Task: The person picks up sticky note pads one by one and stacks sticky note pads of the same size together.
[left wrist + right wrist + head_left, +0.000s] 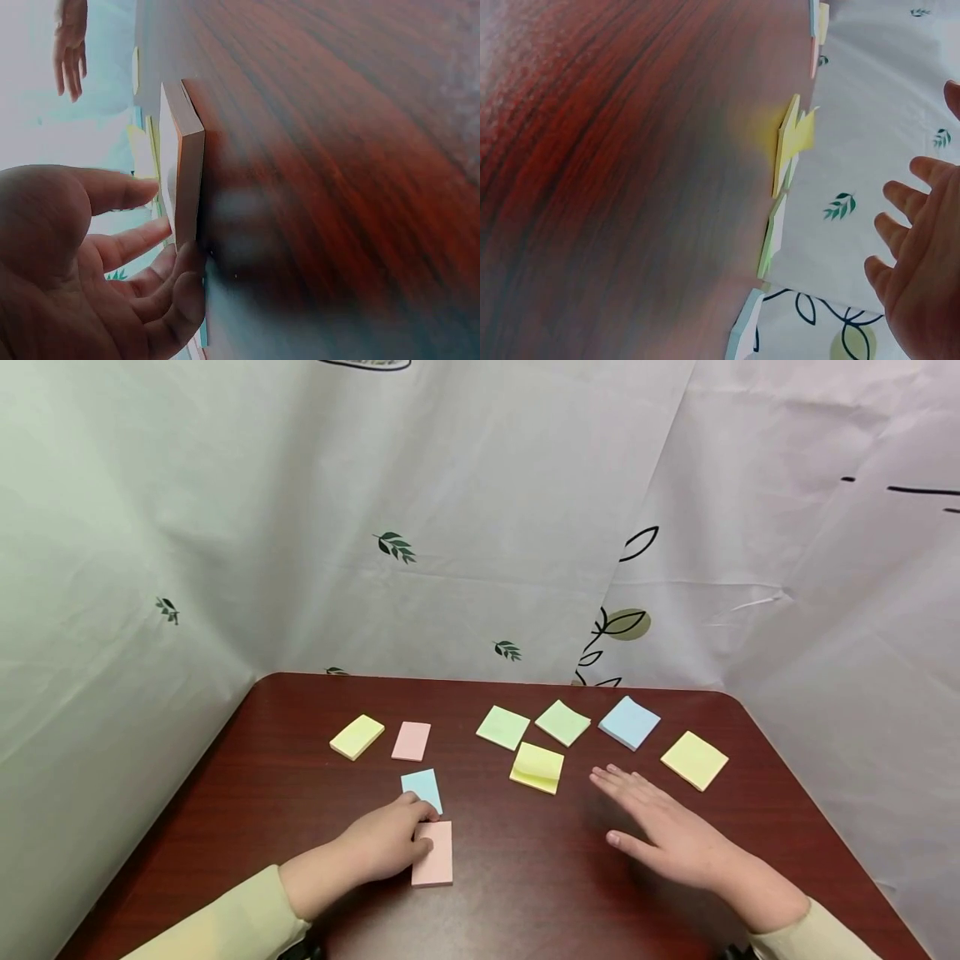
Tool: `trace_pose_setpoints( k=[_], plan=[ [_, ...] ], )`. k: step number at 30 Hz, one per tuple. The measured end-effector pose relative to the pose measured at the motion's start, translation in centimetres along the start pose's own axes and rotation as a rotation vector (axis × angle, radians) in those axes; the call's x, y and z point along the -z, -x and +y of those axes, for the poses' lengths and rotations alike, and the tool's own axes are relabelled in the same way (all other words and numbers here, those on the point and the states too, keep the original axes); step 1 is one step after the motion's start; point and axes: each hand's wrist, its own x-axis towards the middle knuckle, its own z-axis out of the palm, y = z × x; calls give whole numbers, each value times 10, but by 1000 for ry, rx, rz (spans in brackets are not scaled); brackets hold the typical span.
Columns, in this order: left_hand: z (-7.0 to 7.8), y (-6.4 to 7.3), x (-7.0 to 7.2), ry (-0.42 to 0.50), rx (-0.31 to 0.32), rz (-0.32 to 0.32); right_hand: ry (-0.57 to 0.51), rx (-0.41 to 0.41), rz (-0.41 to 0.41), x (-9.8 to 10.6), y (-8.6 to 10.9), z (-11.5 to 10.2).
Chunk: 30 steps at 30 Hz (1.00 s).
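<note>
At the front of the table, left of centre, lies a pink sticky note pad (438, 864), also near the middle of the left wrist view (189, 161). My left hand (386, 839) is at its left side, thumb over the top face and curled fingers at its far edge. Just beyond those fingers is a blue pad (423, 787), partly covered by them. My right hand (667, 831) hovers over the right half of the table, fingers straight, thumb spread, holding nothing. Nearest to it are a yellow pad with a lifted sheet (537, 767) and another yellow pad (694, 761).
Farther back on the dark red wooden table (525, 893) are a yellow pad (357, 737), a second pink pad (411, 741), two green pads, one at the left (503, 727) and one at the right (562, 722), and a blue pad (629, 723). White patterned cloth (480, 527) encloses the table's back and sides.
</note>
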Motion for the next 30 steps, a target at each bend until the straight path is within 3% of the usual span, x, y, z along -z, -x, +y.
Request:
trace_pose_setpoints(
  k=[9,16,30],
  plan=[
    [3,15,3,-11,-82,-78,13,-8,-8,0,5,3],
    [4,17,0,-75,-103,-68,3,-11,2,-1,7,4],
    [4,14,0,-85,-104,-48,4,-13,0,-3,7,7]
  ],
)
